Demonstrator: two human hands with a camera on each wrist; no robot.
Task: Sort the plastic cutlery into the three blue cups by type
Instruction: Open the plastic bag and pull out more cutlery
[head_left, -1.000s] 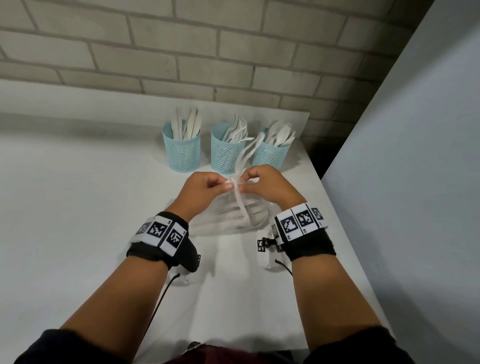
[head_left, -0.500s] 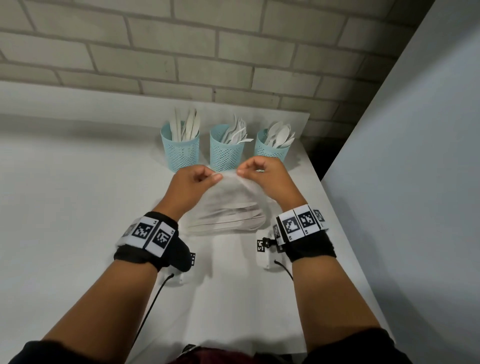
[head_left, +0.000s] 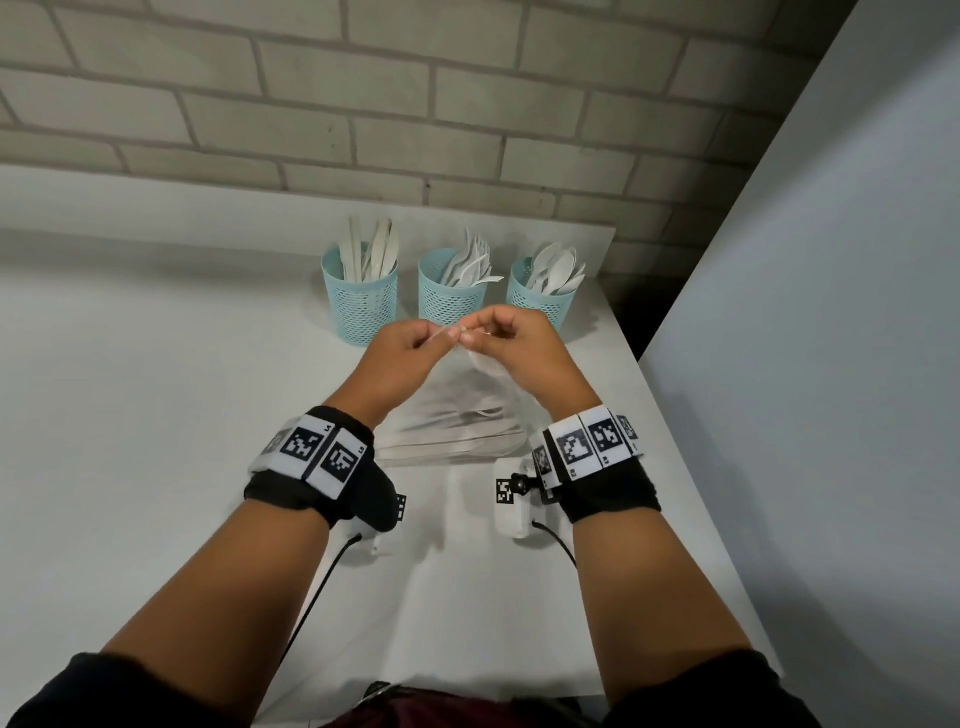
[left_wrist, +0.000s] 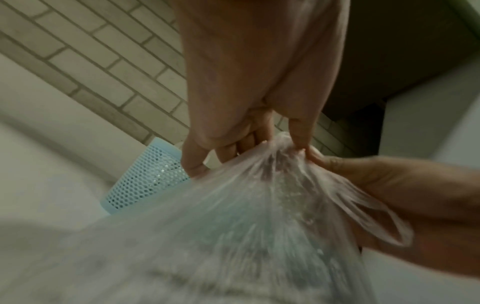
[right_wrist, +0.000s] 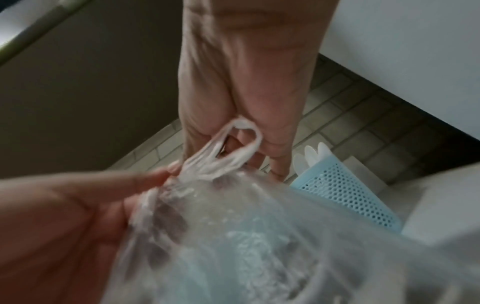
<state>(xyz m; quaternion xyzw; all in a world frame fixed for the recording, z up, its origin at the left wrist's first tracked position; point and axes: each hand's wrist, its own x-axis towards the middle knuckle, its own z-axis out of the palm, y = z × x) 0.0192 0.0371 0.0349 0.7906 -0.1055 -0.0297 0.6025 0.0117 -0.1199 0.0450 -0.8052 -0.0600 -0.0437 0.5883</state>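
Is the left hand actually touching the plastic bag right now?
Touching. The left wrist view shows the left hand pinching the gathered top of the plastic bag between its fingertips.

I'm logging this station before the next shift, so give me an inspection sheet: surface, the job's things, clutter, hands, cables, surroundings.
Surface: white table, set against the wall.
Job's things: three blue cups in a row at the far edge; left cup holds knives, middle cup forks, right cup spoons. A clear plastic bag with white cutlery inside lies in front of them.
Clutter: nothing seen.
Hands: left hand and right hand both pinch the gathered top of the bag, fingertips close together.
Cables: a black cable hangs from the left wrist camera, a shorter one from the right.
Surroundings: brick wall behind, grey panel at right.
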